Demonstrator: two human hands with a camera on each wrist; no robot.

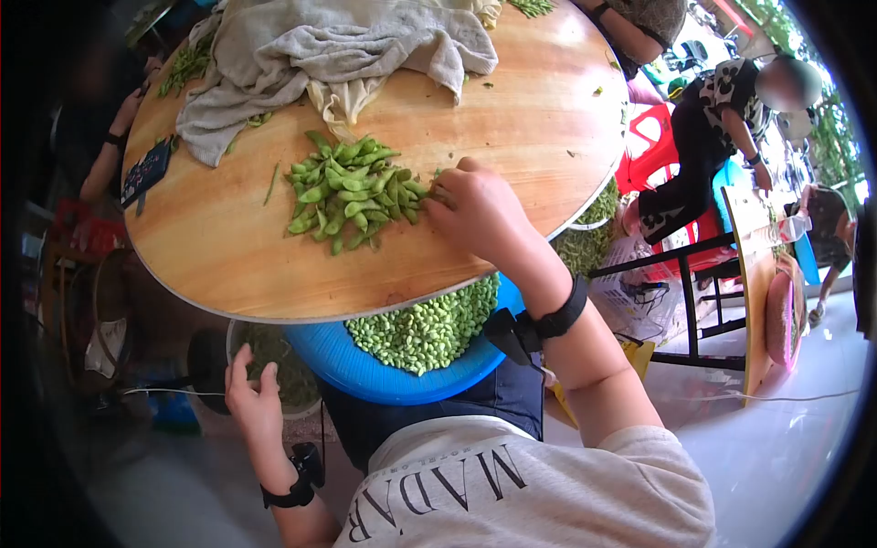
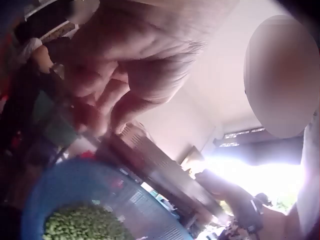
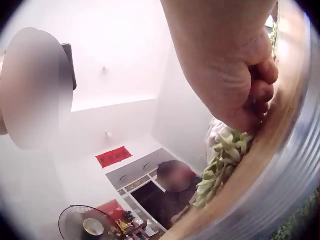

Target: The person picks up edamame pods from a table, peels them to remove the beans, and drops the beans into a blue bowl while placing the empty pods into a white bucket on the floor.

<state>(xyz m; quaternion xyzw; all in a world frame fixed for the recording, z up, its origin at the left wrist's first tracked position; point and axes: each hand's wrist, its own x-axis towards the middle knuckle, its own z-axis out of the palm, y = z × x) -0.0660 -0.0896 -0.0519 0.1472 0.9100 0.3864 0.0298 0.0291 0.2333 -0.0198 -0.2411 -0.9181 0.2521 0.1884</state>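
A heap of green pods [image 1: 352,192] lies on the round wooden table [image 1: 512,110]. At the heap's right edge is the right hand [image 1: 480,215], low over the wood. In the right wrist view its fingers curl down beside the pods [image 3: 225,160]; whether they pinch one is hidden. Below the table edge, the left hand [image 1: 254,402] is raised left of the blue basket [image 1: 402,388], thumb and fingers apart, nothing visible between them. Shelled green beans [image 1: 425,333] fill the basket's middle. The left wrist view shows the left hand [image 2: 125,65] above the basket [image 2: 75,182], fingers bent.
A grey cloth [image 1: 320,55] is bunched at the table's far side, with a dark phone-like object [image 1: 146,172] at its left edge. A container of green scraps [image 1: 283,365] stands under the left hand. Other people sit around; red chairs [image 1: 650,146] are at right.
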